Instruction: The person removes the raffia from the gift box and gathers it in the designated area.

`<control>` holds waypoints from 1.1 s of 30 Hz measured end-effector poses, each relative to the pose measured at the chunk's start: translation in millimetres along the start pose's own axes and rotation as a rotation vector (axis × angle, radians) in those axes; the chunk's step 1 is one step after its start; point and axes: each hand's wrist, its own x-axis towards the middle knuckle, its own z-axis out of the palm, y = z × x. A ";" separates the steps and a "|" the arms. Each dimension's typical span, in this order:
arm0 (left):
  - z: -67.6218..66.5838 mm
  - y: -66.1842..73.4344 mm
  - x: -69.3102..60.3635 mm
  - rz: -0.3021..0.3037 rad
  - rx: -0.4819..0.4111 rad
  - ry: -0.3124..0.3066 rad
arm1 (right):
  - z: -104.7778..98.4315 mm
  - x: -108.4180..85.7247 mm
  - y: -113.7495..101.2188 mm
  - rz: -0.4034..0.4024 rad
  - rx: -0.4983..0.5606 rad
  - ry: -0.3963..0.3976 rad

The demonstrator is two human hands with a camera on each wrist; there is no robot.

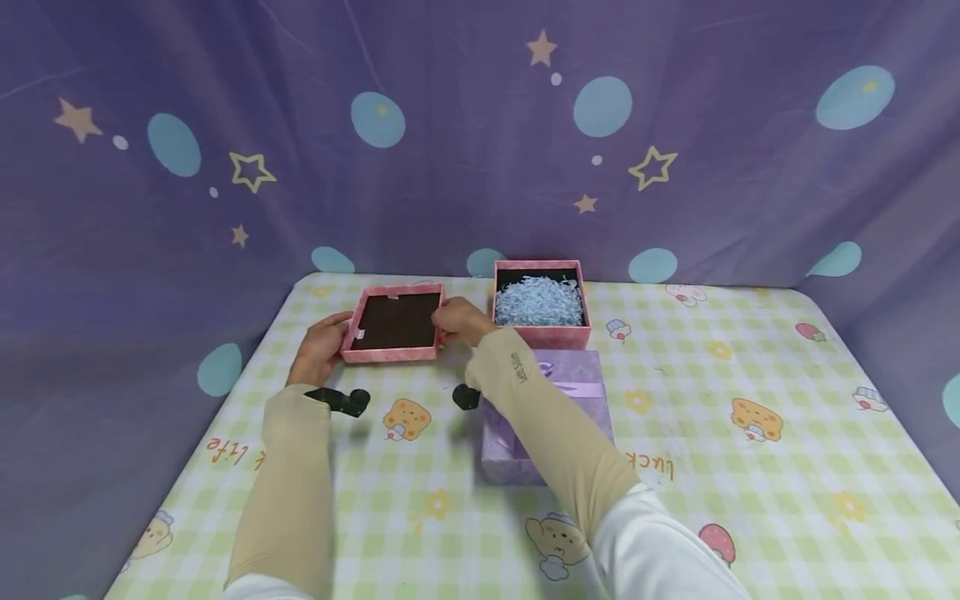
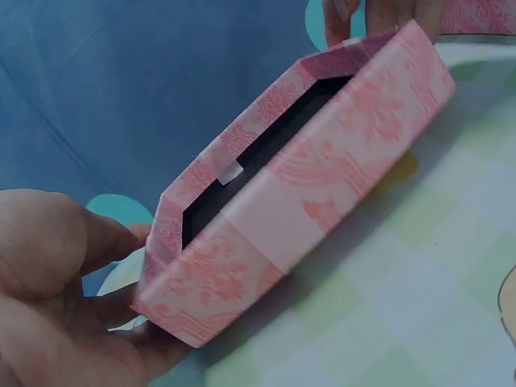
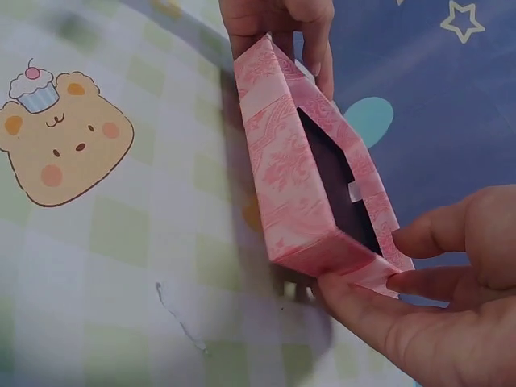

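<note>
A shallow pink box lid [image 1: 390,355], patterned outside and dark inside, is held open side up by both hands at the left rear of the table. My left hand [image 1: 318,343] grips its left end, thumb at the side and fingers beneath the corner in the left wrist view. On the opposite end, my right hand [image 3: 451,298] pinches the wall between thumb and fingers. Small pale tabs show on the dark lining. Right of my right hand stands a pink box [image 1: 551,337] holding light blue shredded paper [image 1: 540,302].
A purple gift box [image 1: 510,467] with a lilac ribbon [image 1: 585,389] lies in front of the pink box, partly hidden under my right forearm. A checked cartoon tablecloth [image 1: 720,517] covers the table. Behind it hangs a purple curtain [image 1: 465,208] with stars and blue ovals.
</note>
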 end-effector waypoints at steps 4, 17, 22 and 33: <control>-0.7 1.7 0.4 0.000 0.037 -0.028 | 0.2 9.4 3.6 0.038 0.035 -0.001; 0.4 5.3 3.5 0.026 0.030 -0.020 | 0.3 1.0 -6.3 0.129 0.130 -0.092; 3.0 8.3 0.4 0.054 0.047 0.031 | -3.9 3.3 -9.3 0.139 0.039 -0.127; 17.9 40.6 -14.9 0.194 0.221 0.316 | -20.4 -18.4 -38.0 -0.030 -0.089 -0.113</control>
